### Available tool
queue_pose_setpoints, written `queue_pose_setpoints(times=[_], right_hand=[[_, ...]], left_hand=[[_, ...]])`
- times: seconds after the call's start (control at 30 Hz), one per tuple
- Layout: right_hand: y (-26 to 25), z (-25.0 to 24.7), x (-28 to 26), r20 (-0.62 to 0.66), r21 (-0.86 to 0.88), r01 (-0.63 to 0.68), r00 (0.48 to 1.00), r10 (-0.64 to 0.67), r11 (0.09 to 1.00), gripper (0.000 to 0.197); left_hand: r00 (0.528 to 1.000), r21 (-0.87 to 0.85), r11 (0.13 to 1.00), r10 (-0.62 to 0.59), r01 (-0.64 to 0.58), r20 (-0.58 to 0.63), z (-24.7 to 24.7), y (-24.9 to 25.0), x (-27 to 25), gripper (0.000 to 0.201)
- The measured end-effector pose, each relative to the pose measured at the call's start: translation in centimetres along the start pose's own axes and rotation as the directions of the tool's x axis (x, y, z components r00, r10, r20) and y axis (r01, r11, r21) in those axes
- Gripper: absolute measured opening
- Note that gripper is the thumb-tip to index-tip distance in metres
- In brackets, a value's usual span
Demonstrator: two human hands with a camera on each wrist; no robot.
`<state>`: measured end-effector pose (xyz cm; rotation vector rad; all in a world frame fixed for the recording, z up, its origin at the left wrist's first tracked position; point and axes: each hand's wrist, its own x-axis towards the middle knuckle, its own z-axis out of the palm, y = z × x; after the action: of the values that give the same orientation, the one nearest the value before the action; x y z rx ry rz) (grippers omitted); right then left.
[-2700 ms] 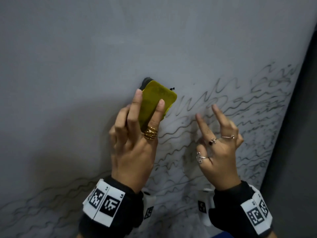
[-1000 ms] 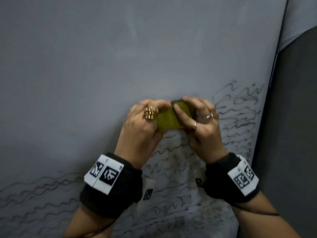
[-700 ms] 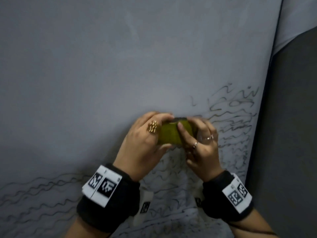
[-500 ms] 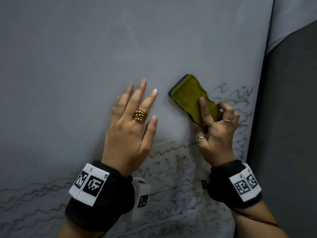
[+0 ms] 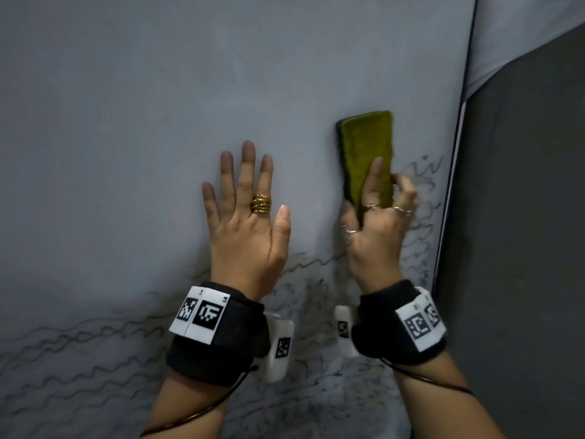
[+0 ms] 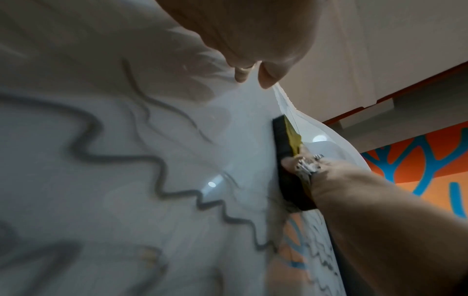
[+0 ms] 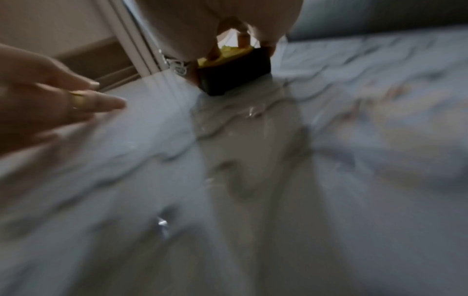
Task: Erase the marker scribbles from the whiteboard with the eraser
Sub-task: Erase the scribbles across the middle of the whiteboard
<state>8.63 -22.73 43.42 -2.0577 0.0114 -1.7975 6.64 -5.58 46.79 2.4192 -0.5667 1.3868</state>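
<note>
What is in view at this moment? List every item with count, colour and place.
whiteboard: one, white, fills the view, upper part wiped.
marker scribbles: many, black wavy lines, lower board and right edge.
eraser: one, yellow-green back, black pad against board, upright near right edge.
dark panel: one, grey, right of the board.
wrist bands: two, black with white coded tags.
left hand: flat on board, gold ring.
right hand: grips the eraser's lower end, silver rings.
</note>
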Motion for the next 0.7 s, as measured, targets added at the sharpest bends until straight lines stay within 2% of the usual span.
queue_pose_setpoints(times=[0.07,0.13,0.2,0.33,0.4,0.47,0.53,0.57,0.7], right_hand=[[-1.2,0.4,-1.7,0.078,-0.017,0.109,0.991,-0.107,0.994,0.064],[0.1,0.0,-2.9,0.152,-0.047,0.188,0.972,-0.179,0.981,0.063],[3.2,-1.1,-2.3,0.137,-0.075,0.145,0.982,-0.134,0.987,0.064],[6.8,-2.2,0.9,0.035,-0.073,-0.076,0.996,0.079,0.994,0.067],[5.2,-1.5,1.0,0.011,-0.040,-0.056,0.998,0.056,0.998,0.067],[3.5,-0.8,-0.4,0.044,-0.020,0.037,0.998,-0.036,0.999,0.065],[4.0,-1.0,-1.6,0.108,-0.027,0.123,0.987,-0.120,0.992,0.064],[4.9,-1.5,-1.8,0.124,-0.040,0.128,0.985,-0.122,0.991,0.064],[8.6,-3.2,-0.1,0.102,-0.114,-0.079,0.991,0.091,0.990,0.071]], left_hand=[[1.000,-0.011,1.000,-0.006,0.006,-0.012,0.2,0.1,0.0,0.065],[1.000,-0.021,1.000,-0.012,0.012,-0.015,0.3,0.2,0.0,0.065],[1.000,-0.035,0.999,-0.016,0.015,-0.026,0.3,0.2,-0.1,0.065],[0.998,-0.025,0.999,-0.036,0.035,-0.052,0.7,0.7,-0.1,0.068],[0.994,-0.011,0.997,-0.075,0.074,-0.074,1.2,1.4,0.0,0.069],[0.989,0.005,0.994,-0.112,0.113,-0.095,1.8,2.1,0.2,0.069],[0.987,0.031,0.991,-0.126,0.130,-0.103,2.3,2.5,0.5,0.069],[0.987,0.043,0.990,-0.127,0.132,-0.102,2.4,2.5,0.5,0.070],[0.990,0.043,0.993,-0.110,0.114,-0.085,2.2,1.9,0.2,0.071]])
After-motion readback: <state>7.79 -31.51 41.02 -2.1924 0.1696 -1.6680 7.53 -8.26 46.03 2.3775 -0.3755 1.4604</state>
